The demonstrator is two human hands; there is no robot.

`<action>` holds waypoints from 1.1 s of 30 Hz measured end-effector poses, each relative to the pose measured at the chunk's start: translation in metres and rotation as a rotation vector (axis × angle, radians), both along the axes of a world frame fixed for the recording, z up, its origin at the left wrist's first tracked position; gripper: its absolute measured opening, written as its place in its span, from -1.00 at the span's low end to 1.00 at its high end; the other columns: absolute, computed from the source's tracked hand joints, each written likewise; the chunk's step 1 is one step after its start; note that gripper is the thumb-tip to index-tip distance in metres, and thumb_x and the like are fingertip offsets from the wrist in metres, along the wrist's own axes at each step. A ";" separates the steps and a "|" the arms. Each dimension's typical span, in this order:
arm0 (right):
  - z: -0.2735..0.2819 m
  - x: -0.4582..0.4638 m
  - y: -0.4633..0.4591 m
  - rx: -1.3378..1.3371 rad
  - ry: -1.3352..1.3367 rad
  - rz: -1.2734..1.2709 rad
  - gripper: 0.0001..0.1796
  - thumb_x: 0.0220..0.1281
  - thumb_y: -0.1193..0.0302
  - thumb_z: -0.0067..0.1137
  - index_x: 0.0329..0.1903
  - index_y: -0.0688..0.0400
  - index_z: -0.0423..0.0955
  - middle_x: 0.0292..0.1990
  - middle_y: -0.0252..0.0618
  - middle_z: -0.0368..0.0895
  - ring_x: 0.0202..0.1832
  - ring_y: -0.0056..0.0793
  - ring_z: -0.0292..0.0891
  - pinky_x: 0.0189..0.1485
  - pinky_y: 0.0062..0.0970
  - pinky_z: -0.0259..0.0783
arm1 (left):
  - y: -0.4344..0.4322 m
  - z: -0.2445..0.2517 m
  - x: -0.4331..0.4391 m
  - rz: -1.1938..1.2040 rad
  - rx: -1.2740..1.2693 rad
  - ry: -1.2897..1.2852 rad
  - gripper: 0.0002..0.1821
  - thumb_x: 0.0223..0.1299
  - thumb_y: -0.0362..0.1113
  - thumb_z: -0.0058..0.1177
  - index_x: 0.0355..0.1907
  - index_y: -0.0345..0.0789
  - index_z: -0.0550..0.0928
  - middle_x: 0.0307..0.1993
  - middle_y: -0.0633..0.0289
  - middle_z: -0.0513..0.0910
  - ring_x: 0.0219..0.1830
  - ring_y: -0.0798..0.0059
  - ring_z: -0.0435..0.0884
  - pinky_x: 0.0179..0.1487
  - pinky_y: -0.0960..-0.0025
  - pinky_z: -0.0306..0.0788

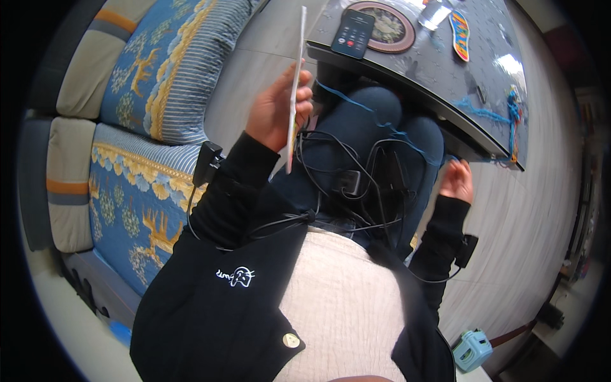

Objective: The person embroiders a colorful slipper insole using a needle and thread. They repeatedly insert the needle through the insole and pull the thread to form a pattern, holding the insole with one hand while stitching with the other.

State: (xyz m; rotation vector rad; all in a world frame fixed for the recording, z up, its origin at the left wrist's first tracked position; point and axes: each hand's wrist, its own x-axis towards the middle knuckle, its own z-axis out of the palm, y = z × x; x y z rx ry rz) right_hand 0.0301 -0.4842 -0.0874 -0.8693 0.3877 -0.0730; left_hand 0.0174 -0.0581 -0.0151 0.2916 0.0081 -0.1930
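My left hand grips a thin flat board, seen nearly edge-on and held upright to the left of my knees. From beside it a strand of blue thread runs across both knees towards my right hand. That hand is at the right of my knees with its fingers curled; whether they pinch the thread is too small to tell. More blue thread lies over the table's right corner, joined to a darker blue bundle. Black cables and a small black box rest on my lap.
The dark glossy table stands before my knees. On it are a phone with a lit call screen, a round patterned mat, a clear glass and a colourful insole-shaped piece. A sofa stands left; a light-blue plastic container is lower right.
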 end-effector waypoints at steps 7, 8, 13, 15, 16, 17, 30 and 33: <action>0.092 -0.004 0.162 -0.938 -0.671 0.361 -0.88 0.23 0.64 0.14 -0.20 0.22 0.56 -0.28 -0.24 0.56 -0.24 -0.52 0.59 -0.25 -0.59 0.45 | -0.061 0.009 -0.013 -0.369 -0.185 0.128 -0.38 0.34 0.08 -0.20 0.18 -0.44 0.24 -0.47 0.17 0.42 -0.62 0.53 0.44 -0.43 0.60 0.51; 0.098 -0.004 0.173 -0.878 -0.695 0.344 -0.88 0.22 0.64 0.15 -0.21 0.22 0.57 -0.30 -0.24 0.54 -0.27 -0.52 0.59 -0.25 -0.59 0.47 | -0.065 0.010 -0.015 -0.399 -0.207 0.124 -0.37 0.34 0.09 -0.21 0.19 -0.43 0.24 -0.47 0.17 0.42 -0.61 0.53 0.46 -0.42 0.60 0.52; 0.100 0.002 0.192 -0.765 -0.723 0.320 -0.92 0.24 0.58 0.19 -0.21 0.22 0.57 -0.29 -0.26 0.50 -0.37 -0.49 0.60 -0.28 -0.57 0.51 | -0.074 0.013 -0.020 -0.482 -0.264 0.097 -0.36 0.34 0.14 -0.24 0.19 -0.39 0.24 -0.46 0.15 0.42 -0.58 0.51 0.50 -0.38 0.59 0.55; 0.096 0.003 0.190 -0.733 -0.702 0.356 -0.91 0.28 0.54 0.19 -0.17 0.22 0.57 -0.26 -0.30 0.49 -0.32 -0.53 0.57 -0.25 -0.58 0.51 | -0.077 0.013 -0.021 -0.478 -0.289 0.100 -0.37 0.34 0.14 -0.24 0.18 -0.38 0.24 -0.45 0.15 0.42 -0.58 0.50 0.50 -0.38 0.58 0.55; 0.094 0.003 0.188 -0.729 -0.690 0.378 -0.90 0.29 0.54 0.17 -0.15 0.24 0.56 -0.24 -0.32 0.49 -0.27 -0.55 0.56 -0.20 -0.58 0.52 | -0.078 0.014 -0.021 -0.478 -0.285 0.098 -0.37 0.34 0.14 -0.25 0.18 -0.38 0.24 -0.45 0.15 0.43 -0.58 0.50 0.50 -0.38 0.58 0.55; 0.093 0.003 0.187 -0.726 -0.680 0.398 -0.89 0.31 0.54 0.16 -0.14 0.26 0.55 -0.22 -0.34 0.49 -0.22 -0.56 0.55 -0.15 -0.58 0.52 | -0.079 0.014 -0.020 -0.476 -0.281 0.095 -0.37 0.34 0.14 -0.25 0.18 -0.38 0.24 -0.44 0.14 0.43 -0.58 0.50 0.50 -0.38 0.58 0.55; 0.090 0.005 0.184 -0.766 -0.756 0.343 -0.87 0.25 0.48 0.24 -0.15 0.16 0.59 -0.26 -0.30 0.50 -0.33 -0.56 0.52 -0.30 -0.60 0.50 | -0.083 0.015 -0.022 -0.506 -0.330 0.109 -0.34 0.35 0.17 -0.24 0.19 -0.38 0.23 -0.41 0.13 0.43 -0.57 0.51 0.49 -0.38 0.58 0.55; 0.090 0.005 0.183 -0.811 -0.763 0.329 -0.87 0.23 0.50 0.25 -0.16 0.16 0.59 -0.27 -0.30 0.50 -0.34 -0.57 0.52 -0.33 -0.60 0.48 | -0.084 0.016 -0.022 -0.468 -0.325 0.157 -0.35 0.35 0.16 -0.24 0.18 -0.39 0.24 -0.41 0.12 0.43 -0.58 0.50 0.49 -0.39 0.58 0.54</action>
